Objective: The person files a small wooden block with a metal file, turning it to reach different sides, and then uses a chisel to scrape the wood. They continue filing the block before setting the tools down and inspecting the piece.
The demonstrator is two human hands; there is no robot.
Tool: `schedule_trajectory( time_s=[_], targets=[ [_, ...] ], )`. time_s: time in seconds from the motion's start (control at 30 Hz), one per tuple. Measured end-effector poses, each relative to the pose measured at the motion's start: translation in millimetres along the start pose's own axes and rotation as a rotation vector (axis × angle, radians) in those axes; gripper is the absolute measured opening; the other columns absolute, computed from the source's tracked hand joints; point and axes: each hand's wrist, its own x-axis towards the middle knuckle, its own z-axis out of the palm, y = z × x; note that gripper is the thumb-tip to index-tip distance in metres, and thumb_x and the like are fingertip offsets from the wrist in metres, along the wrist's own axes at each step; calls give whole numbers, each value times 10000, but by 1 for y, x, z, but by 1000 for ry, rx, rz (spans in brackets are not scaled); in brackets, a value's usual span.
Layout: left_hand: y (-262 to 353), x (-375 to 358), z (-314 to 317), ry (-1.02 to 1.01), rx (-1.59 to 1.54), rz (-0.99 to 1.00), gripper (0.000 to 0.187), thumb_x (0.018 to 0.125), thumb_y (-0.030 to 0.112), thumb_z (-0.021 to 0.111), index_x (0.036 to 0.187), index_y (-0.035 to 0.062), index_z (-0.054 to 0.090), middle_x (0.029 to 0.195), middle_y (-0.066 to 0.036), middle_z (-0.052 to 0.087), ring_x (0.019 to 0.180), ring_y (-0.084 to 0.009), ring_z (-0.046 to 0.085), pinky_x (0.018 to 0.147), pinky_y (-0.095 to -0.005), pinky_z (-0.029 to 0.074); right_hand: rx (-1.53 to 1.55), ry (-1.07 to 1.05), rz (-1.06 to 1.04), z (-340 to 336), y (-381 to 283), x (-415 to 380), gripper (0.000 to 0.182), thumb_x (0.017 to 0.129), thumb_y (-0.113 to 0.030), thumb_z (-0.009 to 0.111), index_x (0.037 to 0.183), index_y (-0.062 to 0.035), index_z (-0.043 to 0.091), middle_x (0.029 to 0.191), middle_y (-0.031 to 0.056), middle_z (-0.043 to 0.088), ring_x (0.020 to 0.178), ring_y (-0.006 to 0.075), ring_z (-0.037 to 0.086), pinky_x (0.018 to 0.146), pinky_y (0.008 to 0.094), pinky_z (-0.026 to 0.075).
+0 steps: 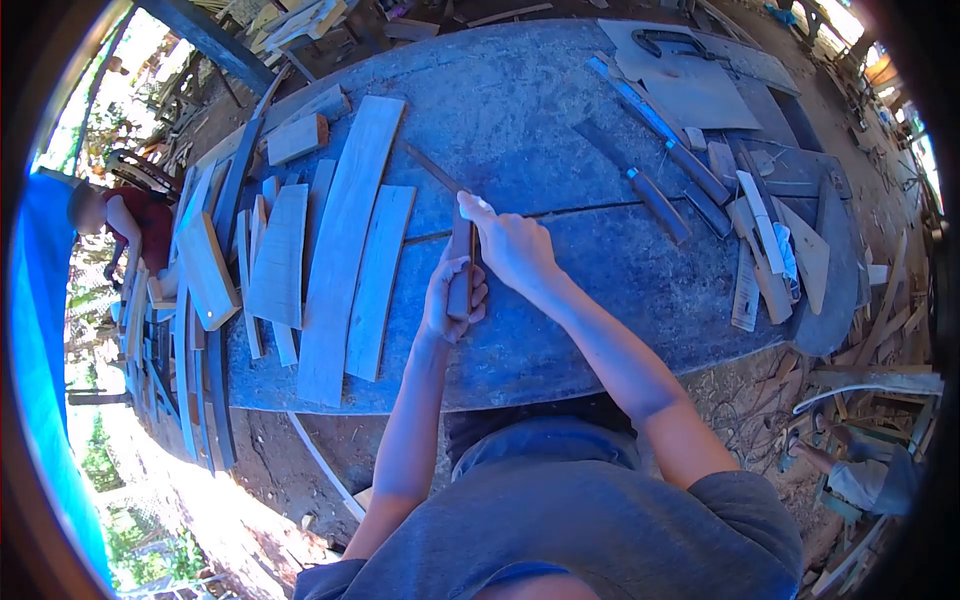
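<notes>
In the middle of the head view, my left hand [453,300] is wrapped round a dark brown, narrow wooden piece [461,265], held lengthwise over the table. My right hand [515,248] is closed at the upper end of that piece, with something white at its fingertips. From there a thin, dark, flat bar [432,166] points to the upper left; whether it is a blade or a file I cannot make out. Just left of my hands lie a short pale board [380,285] and a longer pale board [350,240], flat on the blue-stained table [500,110].
Wooden offcuts [275,255] crowd the table's left side. At right lie a long-bladed tool with a brown handle [658,205], wood strips [762,225] and a C-clamp [680,42]. One person [140,225] is at far left, another [870,480] at lower right.
</notes>
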Motion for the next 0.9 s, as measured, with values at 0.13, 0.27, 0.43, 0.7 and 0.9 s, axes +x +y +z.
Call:
schedule_trajectory(
  time_s=[0.13, 0.27, 0.43, 0.7, 0.9],
  targets=[
    [0, 3, -8, -84, -87, -28, 659, 928, 232, 500, 1512, 230, 194, 704, -27, 488, 498, -104, 477, 333, -232, 334, 6, -115, -35, -15, -15, -40, 531, 891, -168, 522, 1412, -219, 433, 720, 192, 668, 666, 396, 677, 576, 493, 541],
    [-1, -1, 2, -33, -68, -29, 598, 941, 236, 491, 1485, 205, 244, 737, -41, 495, 506, -102, 481, 329, -222, 356, 31, -24, -41, -13, -5, -20, 490, 922, -148, 496, 1404, -221, 450, 711, 183, 667, 671, 371, 684, 570, 477, 539],
    [-2, -1, -1, -44, -7, 20, 601, 941, 252, 513, 1480, 208, 251, 770, -51, 504, 515, -105, 488, 327, -214, 370, 43, 43, -14, -2, -2, -7, 464, 927, -153, 502, 1388, -198, 482, 673, 173, 654, 617, 350, 676, 539, 456, 539],
    [-3, 0, 2, 24, -70, -16, 528, 939, 236, 499, 1428, 178, 307, 735, -48, 512, 506, -113, 496, 314, -213, 371, 46, 1, -9, -7, -4, -9, 439, 893, -150, 514, 1331, -165, 484, 776, 185, 687, 656, 353, 687, 556, 465, 543],
    [3, 0, -1, -35, -16, -18, 646, 918, 247, 532, 1485, 218, 225, 722, -18, 496, 499, -104, 490, 341, -231, 359, 76, -167, -24, -22, -18, -52, 472, 918, -154, 480, 1387, -202, 480, 788, 200, 679, 674, 366, 682, 596, 485, 546]
  ],
)
